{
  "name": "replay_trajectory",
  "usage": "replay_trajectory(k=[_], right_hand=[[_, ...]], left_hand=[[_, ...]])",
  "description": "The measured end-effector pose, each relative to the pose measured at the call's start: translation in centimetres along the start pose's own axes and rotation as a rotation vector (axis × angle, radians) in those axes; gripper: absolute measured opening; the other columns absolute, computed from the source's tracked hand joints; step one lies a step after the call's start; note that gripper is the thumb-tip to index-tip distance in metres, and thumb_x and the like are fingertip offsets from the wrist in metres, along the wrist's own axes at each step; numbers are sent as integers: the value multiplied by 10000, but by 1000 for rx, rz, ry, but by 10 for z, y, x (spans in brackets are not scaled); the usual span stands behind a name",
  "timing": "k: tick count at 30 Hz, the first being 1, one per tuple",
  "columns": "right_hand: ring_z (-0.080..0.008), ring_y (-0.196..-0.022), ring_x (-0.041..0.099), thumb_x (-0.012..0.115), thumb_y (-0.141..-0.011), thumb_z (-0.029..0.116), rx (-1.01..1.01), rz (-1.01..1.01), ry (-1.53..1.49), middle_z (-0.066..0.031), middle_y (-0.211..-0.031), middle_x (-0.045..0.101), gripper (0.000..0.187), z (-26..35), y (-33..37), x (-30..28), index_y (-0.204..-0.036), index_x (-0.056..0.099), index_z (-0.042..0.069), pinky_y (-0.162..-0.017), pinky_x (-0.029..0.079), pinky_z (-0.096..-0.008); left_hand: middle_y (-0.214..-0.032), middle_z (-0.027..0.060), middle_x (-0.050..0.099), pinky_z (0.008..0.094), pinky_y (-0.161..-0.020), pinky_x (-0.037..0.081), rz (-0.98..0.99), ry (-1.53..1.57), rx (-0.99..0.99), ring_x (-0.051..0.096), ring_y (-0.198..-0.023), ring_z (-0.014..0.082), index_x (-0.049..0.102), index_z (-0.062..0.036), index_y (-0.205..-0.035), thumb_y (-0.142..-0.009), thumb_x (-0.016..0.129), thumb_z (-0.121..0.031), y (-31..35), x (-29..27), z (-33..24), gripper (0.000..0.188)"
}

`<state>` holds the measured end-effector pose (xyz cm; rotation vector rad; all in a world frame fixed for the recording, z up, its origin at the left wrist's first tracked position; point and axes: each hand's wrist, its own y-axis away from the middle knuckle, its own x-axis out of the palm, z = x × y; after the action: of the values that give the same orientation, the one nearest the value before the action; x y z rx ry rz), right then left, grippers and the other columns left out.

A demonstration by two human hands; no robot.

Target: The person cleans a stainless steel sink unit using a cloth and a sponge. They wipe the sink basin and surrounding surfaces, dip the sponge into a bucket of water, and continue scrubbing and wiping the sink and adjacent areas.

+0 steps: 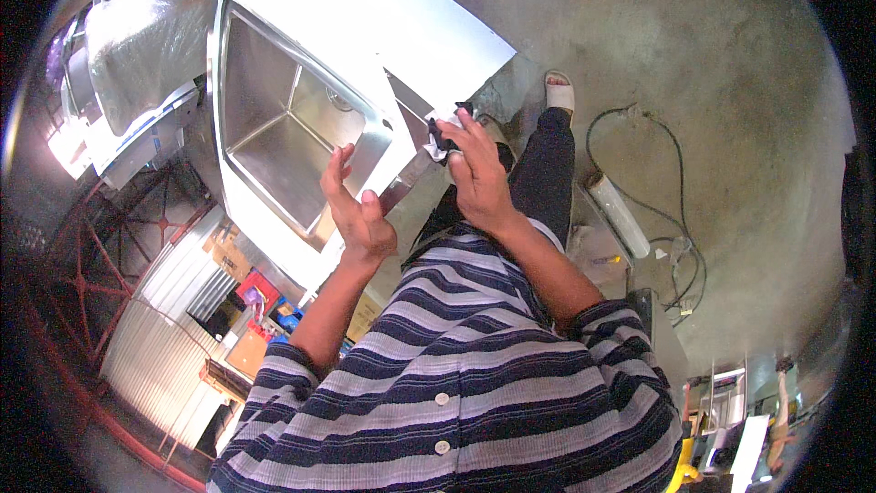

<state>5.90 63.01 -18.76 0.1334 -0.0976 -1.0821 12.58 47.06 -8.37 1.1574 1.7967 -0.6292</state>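
A stainless steel sink (265, 119) with a deep basin and a bright, flat white-looking top (365, 14) stands in front of me. My left hand (359, 224) hovers by its near edge, palm turned inward, fingers and thumb apart, with nothing in it. My right hand (479, 178) is at the sink's right-hand side edge. Its fingers reach over a crumpled black-and-white cloth (440, 141), which shows between thumb and fingers against the edge. The fingers partly hide the cloth, and its far side is out of sight.
A film-wrapped metal piece (146, 46) stands at the far left. On the concrete floor at the right lie a roll of clear film (618, 216) and a looped dark cable (683, 192). My sandalled foot (559, 91) is beside the sink. Another person's arm (781, 420) shows at lower right.
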Motion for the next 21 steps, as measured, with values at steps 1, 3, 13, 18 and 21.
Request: replay_trajectory(k=[1,3,13,18,21], right_hand=[[-369,-1419,435,468,-1011,144,-32,-3,-47,-163,-1373,603,314,6,2,0,-1263,606,16,-1178,291,-502],[-376,-1421,432,461,-1018,150,-91,-18,-142,-164,-1377,602,321,32,16,10,-1272,604,14,-1173,298,-498],[-355,-1440,412,420,-1064,202,-28,-1,-91,-159,-1418,581,329,32,14,10,-1266,608,23,-1181,294,-459],[-354,-1445,408,430,-1058,189,-16,15,-60,-164,-1435,564,331,15,13,4,-1283,599,15,-1191,280,-470],[-347,-1446,410,429,-1063,196,60,0,-67,-161,-1442,560,341,11,14,3,-1307,587,20,-1183,291,-473]], left_hand=[[-1403,247,493,474,-1063,373,0,3,-19,490,-1276,357,296,29,-1510,-1010,381,-435,1,1,-1,686],[-1415,229,509,465,-1097,345,7,8,-52,485,-1301,333,300,13,-1516,-1007,405,-513,3,-1,2,740],[-1366,249,503,468,-1040,385,10,-9,-17,489,-1255,357,333,64,-1469,-1006,378,-392,6,-1,7,651],[-1359,250,504,463,-1050,380,-8,6,-26,487,-1259,362,343,66,-1460,-1006,385,-392,5,-3,2,645],[-1348,256,506,463,-1067,372,-13,31,-23,487,-1261,374,344,70,-1457,-1008,385,-386,6,-5,6,641]])
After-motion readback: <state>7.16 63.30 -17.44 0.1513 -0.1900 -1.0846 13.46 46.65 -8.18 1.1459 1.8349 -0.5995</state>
